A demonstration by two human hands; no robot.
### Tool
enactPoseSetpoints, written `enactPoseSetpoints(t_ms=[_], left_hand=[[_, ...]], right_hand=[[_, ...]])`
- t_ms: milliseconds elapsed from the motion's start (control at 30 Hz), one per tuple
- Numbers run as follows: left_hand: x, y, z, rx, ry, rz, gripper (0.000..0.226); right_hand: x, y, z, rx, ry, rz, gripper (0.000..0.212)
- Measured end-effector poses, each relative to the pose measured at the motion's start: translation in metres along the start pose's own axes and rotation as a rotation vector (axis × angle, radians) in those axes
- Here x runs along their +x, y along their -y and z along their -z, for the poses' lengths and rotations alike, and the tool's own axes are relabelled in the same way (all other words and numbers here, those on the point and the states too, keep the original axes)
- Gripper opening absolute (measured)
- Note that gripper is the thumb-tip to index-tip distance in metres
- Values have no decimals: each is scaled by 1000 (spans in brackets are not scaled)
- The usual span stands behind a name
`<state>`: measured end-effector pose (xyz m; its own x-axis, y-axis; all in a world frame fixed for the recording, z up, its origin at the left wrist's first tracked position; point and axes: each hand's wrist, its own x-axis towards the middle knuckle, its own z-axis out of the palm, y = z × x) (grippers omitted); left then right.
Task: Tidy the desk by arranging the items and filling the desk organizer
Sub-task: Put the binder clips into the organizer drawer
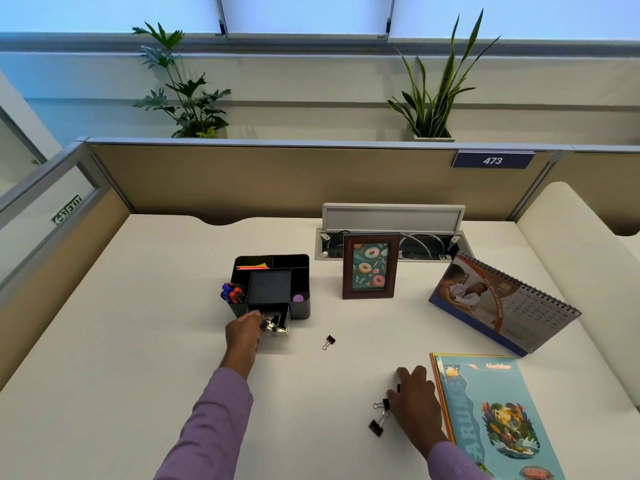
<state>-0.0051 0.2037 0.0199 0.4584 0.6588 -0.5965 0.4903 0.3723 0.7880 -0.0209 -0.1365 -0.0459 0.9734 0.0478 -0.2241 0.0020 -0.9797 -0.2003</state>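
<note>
Clips point(381, 415) at lower centre are pinched by the right grip point(415, 398); the open drawer point(275, 323) is held by the left grip point(244, 332), and could be overfilled and jammed.

Head view, steeply down onto desk point(138, 306)
</note>
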Motion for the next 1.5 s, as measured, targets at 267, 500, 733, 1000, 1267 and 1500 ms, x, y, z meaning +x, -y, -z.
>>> enactPoseSetpoints(t_ms=[267, 500, 733, 1000, 1267, 1500], left_hand=[[-29, 13, 1, 38, -30, -168, 22], [-67, 39, -20, 114, 46, -306, 9], [-102, 56, -42, 370, 452, -368, 20], [-107, 46, -49, 357, 490, -451, 13], [-77, 29, -21, 332, 242, -412, 12], [-37, 16, 11, 129, -76, -211, 11]], right_hand=[[6, 2, -3, 39, 5, 41, 10], [8, 21, 16, 269, -23, 62, 6], [11, 81, 59, 809, -39, 49, 12], [17, 111, 73, 1008, -73, 17, 15], [7, 88, 67, 870, -60, 74, 7], [-5, 34, 29, 449, 118, 66, 30]])
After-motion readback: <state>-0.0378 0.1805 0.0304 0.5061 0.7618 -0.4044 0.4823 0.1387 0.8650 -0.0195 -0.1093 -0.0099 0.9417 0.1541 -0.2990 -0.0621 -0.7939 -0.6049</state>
